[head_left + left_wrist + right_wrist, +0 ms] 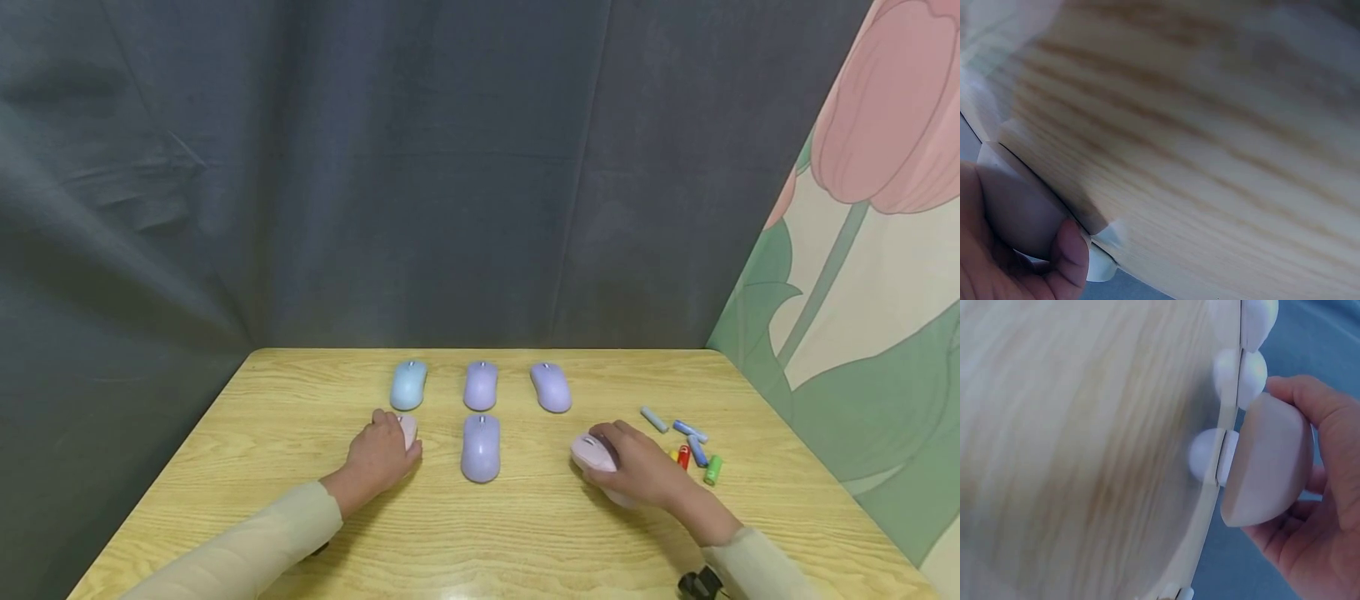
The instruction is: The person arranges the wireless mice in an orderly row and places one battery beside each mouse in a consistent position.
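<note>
My left hand (381, 454) grips a pale pink computer mouse (407, 431) on the table, covering most of it. Its thumb is along the mouse's side in the left wrist view. At the right, my right hand (645, 467) holds another pale pink mouse (594, 452) by its sides, tilted and raised off the wood in the right wrist view. Between the hands lies a purple mouse (481, 448). Behind it are a light blue mouse (408, 385), a second purple mouse (481, 386) and a third purple mouse (551, 387), which is turned slightly.
Several small batteries lie right of my right hand, among them a grey one (654, 419), a red one (683, 457) and a green one (713, 470). A dark curtain (450, 183) hangs behind the wooden table (510, 542). A tulip-painted wall (885, 292) stands right.
</note>
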`<state>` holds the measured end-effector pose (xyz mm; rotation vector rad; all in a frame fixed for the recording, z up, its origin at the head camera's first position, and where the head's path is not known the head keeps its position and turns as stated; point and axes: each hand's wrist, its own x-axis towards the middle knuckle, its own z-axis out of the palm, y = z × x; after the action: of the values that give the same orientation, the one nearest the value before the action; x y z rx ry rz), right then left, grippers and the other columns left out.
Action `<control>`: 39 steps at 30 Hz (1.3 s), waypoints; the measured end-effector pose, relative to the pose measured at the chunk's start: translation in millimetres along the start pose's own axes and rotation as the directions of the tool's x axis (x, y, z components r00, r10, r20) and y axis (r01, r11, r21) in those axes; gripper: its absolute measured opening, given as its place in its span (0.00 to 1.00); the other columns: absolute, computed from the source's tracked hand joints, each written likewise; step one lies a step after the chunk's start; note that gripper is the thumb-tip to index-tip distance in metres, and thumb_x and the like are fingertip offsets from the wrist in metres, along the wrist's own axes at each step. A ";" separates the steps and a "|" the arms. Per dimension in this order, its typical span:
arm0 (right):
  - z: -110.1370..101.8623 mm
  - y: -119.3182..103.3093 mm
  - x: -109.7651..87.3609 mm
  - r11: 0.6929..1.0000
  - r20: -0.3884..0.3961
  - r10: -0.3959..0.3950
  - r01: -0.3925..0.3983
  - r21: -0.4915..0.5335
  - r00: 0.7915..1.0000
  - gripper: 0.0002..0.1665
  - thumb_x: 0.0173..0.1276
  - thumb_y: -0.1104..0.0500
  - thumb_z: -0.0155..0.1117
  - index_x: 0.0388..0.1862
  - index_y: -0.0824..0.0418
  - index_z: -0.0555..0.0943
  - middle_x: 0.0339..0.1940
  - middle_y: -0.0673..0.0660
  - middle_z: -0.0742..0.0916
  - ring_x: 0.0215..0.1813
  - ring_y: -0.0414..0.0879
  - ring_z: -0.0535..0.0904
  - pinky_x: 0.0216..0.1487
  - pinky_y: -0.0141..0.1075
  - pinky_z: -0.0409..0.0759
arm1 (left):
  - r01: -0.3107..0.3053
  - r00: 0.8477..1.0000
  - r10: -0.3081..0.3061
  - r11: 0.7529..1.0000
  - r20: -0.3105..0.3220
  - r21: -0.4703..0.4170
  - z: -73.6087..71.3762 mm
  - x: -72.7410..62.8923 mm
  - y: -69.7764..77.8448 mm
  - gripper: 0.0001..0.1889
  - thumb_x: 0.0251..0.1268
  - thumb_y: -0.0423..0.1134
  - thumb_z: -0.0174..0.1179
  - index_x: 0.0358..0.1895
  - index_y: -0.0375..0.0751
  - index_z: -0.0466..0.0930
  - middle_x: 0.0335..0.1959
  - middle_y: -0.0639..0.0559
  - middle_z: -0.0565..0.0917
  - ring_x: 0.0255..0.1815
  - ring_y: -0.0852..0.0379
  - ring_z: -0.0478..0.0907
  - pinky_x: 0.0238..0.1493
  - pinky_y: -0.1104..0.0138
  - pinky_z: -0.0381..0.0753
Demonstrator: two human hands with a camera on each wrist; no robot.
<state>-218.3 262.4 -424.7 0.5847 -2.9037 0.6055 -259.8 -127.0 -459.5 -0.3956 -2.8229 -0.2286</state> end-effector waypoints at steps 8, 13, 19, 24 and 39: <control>4.1 -9.3 9.6 0.991 -0.067 0.133 -0.132 0.013 0.989 0.35 0.54 0.48 0.75 0.54 0.67 0.77 0.41 0.58 0.80 0.38 0.48 0.77 0.39 0.45 0.78 | 0.002 1.000 -0.002 1.000 0.010 -0.008 -0.6 0.2 -0.2 0.26 0.63 0.50 0.59 0.31 0.23 0.69 0.24 0.44 0.63 0.16 0.54 0.69 0.16 0.63 0.74; 7.8 -15.2 14.1 0.982 -0.115 0.190 -0.190 0.016 0.975 0.36 0.53 0.48 0.75 0.53 0.71 0.76 0.42 0.63 0.81 0.38 0.52 0.78 0.38 0.46 0.78 | 0.000 1.000 0.000 1.000 -0.002 -0.001 0.7 0.4 -0.8 0.26 0.62 0.50 0.59 0.31 0.23 0.70 0.24 0.44 0.63 0.16 0.54 0.69 0.15 0.63 0.74; 12.8 -21.9 20.7 0.963 -0.104 0.268 -0.267 0.026 0.958 0.36 0.54 0.48 0.74 0.52 0.73 0.75 0.40 0.64 0.80 0.37 0.54 0.77 0.37 0.47 0.78 | 0.007 1.000 -0.007 1.000 0.016 -0.007 0.0 0.6 0.0 0.26 0.63 0.50 0.59 0.31 0.23 0.69 0.24 0.44 0.63 0.16 0.53 0.69 0.16 0.63 0.74; 16.6 -24.5 27.4 0.953 -0.091 0.302 -0.299 0.038 0.949 0.34 0.56 0.49 0.72 0.50 0.75 0.75 0.39 0.66 0.79 0.35 0.54 0.76 0.35 0.47 0.77 | 0.012 1.000 -0.012 1.000 0.026 -0.006 -0.8 0.2 0.3 0.26 0.63 0.50 0.59 0.32 0.22 0.69 0.24 0.45 0.62 0.16 0.53 0.69 0.16 0.63 0.74; 25.4 -32.1 40.3 0.930 -0.073 0.367 -0.365 0.039 0.927 0.35 0.55 0.50 0.71 0.47 0.78 0.72 0.34 0.66 0.76 0.32 0.55 0.75 0.31 0.46 0.77 | 0.022 0.998 -0.021 1.000 0.066 -0.004 -1.8 1.5 0.2 0.27 0.65 0.51 0.57 0.33 0.22 0.69 0.25 0.44 0.62 0.17 0.53 0.69 0.17 0.63 0.75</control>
<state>-243.6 211.0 -428.6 0.0107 -2.9497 0.6877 -260.7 -126.8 -457.3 -0.3807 -2.8932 -0.2310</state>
